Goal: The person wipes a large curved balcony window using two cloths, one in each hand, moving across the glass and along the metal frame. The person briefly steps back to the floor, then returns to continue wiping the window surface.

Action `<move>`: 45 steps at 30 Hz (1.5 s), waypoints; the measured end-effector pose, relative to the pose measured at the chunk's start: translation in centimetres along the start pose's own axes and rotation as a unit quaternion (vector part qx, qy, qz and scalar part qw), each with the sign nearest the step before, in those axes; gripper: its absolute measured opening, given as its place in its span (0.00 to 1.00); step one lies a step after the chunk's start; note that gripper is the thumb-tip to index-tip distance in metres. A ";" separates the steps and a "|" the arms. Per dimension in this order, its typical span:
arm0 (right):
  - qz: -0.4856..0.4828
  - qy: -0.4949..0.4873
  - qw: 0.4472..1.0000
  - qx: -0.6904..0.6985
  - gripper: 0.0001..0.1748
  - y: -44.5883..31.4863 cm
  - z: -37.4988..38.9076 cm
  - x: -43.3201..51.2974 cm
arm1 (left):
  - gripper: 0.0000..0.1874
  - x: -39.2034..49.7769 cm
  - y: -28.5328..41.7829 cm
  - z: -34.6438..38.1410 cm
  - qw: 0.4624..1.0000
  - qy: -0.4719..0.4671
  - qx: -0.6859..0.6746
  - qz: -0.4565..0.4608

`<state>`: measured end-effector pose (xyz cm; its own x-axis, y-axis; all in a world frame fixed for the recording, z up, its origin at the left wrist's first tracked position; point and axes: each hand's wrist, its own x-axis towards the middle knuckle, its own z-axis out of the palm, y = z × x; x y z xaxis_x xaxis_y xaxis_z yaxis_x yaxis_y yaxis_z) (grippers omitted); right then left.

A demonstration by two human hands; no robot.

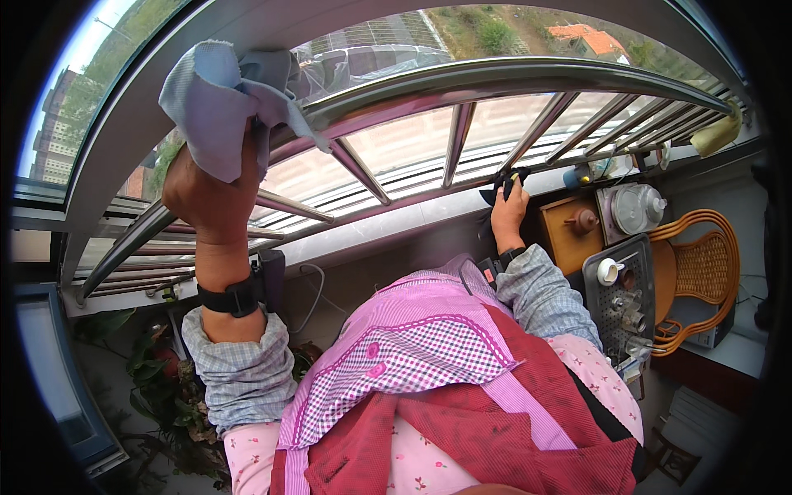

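A light blue-grey cloth is bunched in my left hand, which is raised at the metal handrail. Part of the cloth hangs over the rail, and my fingers are largely hidden behind it. Lower and to the right, my right hand grips a dark cloth near the foot of the railing bars, just above the pale window ledge. Whether that dark cloth touches a bar is hard to tell. Both wrists wear black straps.
At right, a wooden tea table bears a brown clay teapot. A dark tray with cups and glasses stands before a rattan chair. Potted plants fill the lower left. A yellow cloth hangs at the rail's far end.
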<state>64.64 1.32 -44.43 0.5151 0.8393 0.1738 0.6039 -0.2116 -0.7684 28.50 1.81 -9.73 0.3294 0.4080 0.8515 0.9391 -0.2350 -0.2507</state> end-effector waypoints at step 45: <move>-0.652 -0.210 0.721 -0.100 0.25 -7.8 0.0 -2.1 | 0.15 0.7 1.0 -2.1 0.994 -0.014 -0.043 -0.095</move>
<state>58.90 1.23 -38.82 -0.7752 0.4588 0.4343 0.5060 0.8625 -0.0080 29.51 -0.03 -8.40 0.1513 0.4764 0.8661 0.9731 -0.2256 -0.0459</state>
